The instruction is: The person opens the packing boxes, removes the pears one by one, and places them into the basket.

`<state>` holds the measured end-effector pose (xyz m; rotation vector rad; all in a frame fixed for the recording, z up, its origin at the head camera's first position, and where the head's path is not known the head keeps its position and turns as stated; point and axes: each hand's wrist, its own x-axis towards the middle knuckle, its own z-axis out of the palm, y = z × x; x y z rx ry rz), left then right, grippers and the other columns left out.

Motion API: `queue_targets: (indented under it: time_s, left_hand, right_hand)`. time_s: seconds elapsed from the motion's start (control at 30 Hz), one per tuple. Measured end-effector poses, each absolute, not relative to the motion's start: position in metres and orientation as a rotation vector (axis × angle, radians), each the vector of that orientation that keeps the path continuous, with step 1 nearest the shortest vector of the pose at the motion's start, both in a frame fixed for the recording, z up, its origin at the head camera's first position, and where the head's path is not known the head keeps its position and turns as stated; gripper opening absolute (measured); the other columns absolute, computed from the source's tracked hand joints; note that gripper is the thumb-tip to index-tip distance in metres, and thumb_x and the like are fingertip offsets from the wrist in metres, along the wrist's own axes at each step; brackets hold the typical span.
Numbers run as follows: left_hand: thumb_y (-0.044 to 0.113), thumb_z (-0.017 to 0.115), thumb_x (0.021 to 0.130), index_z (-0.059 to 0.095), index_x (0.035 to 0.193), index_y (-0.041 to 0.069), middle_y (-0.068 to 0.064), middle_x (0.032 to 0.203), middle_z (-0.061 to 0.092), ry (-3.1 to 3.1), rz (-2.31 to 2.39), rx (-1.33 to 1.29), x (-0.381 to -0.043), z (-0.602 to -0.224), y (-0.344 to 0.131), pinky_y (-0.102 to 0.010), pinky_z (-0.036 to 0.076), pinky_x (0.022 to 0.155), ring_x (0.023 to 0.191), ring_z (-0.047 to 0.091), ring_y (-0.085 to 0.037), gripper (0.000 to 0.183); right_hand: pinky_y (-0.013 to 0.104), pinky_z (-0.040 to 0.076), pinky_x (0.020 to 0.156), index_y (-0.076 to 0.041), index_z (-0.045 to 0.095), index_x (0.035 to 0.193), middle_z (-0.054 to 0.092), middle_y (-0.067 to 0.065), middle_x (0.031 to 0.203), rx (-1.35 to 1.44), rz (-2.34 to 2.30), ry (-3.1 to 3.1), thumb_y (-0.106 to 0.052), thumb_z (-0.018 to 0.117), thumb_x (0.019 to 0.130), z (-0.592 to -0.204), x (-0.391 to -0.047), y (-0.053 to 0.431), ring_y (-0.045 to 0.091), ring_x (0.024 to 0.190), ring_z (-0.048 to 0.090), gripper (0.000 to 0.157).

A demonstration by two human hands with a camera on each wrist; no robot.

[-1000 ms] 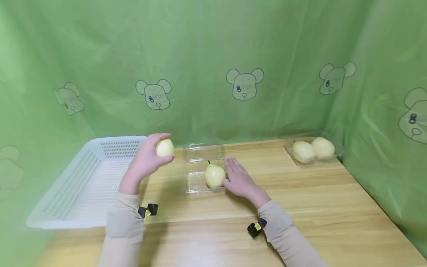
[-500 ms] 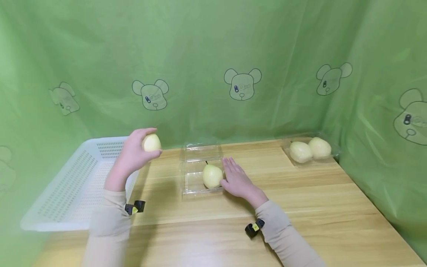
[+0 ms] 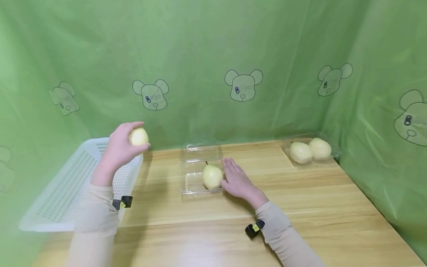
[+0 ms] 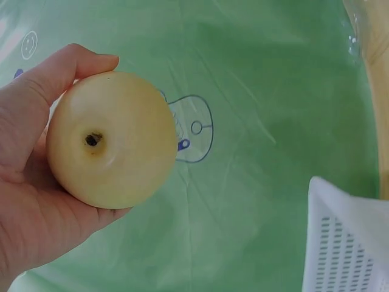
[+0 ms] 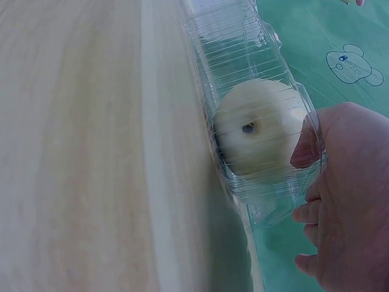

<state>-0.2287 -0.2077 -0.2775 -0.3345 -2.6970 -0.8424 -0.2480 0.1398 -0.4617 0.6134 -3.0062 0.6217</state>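
Observation:
My left hand grips a pale yellow pear up in the air, over the right side of the white basket. In the left wrist view that pear shows its dark-centred end, with thumb and fingers curled round it. A clear plastic box lies on the table with its lid folded back. One pear with a dark stem sits in its right half. My right hand holds the box's right side, fingers along the outside; in the right wrist view the thumb shows through the plastic.
A white perforated basket stands on the left of the wooden table. Toward the back right, another clear box contains two pears. A green curtain encloses the back and sides.
My left hand has moved left and slightly up with its pear, from between basket and box to over the basket's side. The right hand stays at the box. The head view has shifted slightly.

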Motion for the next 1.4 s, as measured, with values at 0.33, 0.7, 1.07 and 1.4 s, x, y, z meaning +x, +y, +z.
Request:
queue_targets:
  time_s: [0.33,0.7,1.07,1.4]
  left_hand:
    - [0.018,0.073,0.078,0.046,0.141,0.002,-0.027,0.142,0.046,-2.689,-0.769,-0.276,-0.228,-0.277,-0.229,-0.064,0.045,0.09,0.126,0.044,-0.045,0.07]
    - [0.015,0.073,0.077,0.044,0.142,-0.002,-0.031,0.141,0.043,-2.721,-0.754,-0.244,-0.234,-0.291,-0.245,-0.067,0.043,0.094,0.127,0.042,-0.048,0.073]
    - [0.015,0.073,0.077,0.043,0.141,-0.002,-0.032,0.141,0.042,-2.73,-0.727,-0.201,-0.243,-0.305,-0.262,-0.069,0.04,0.097,0.127,0.041,-0.051,0.073]
    - [0.017,0.072,0.079,0.041,0.142,-0.005,-0.035,0.141,0.04,-2.767,-0.751,-0.131,-0.25,-0.322,-0.278,-0.07,0.037,0.1,0.128,0.038,-0.052,0.073]
  right_hand:
    - [0.054,0.017,0.123,0.003,0.01,0.154,0.014,0.021,0.162,0.613,0.616,-3.025,-0.032,0.047,0.09,-0.459,-0.247,0.139,0.037,0.152,0.009,0.082]
    - [0.055,0.016,0.123,0.003,0.01,0.154,0.013,0.02,0.163,0.606,0.632,-3.019,-0.031,0.048,0.09,-0.46,-0.245,0.142,0.038,0.152,0.009,0.082]
    - [0.054,0.016,0.123,0.003,0.011,0.153,0.014,0.021,0.162,0.609,0.644,-3.006,-0.031,0.048,0.09,-0.458,-0.244,0.142,0.038,0.152,0.009,0.081]
    - [0.054,0.015,0.123,0.003,0.011,0.154,0.012,0.02,0.163,0.628,0.636,-3.011,-0.031,0.048,0.09,-0.458,-0.244,0.141,0.037,0.152,0.009,0.081]
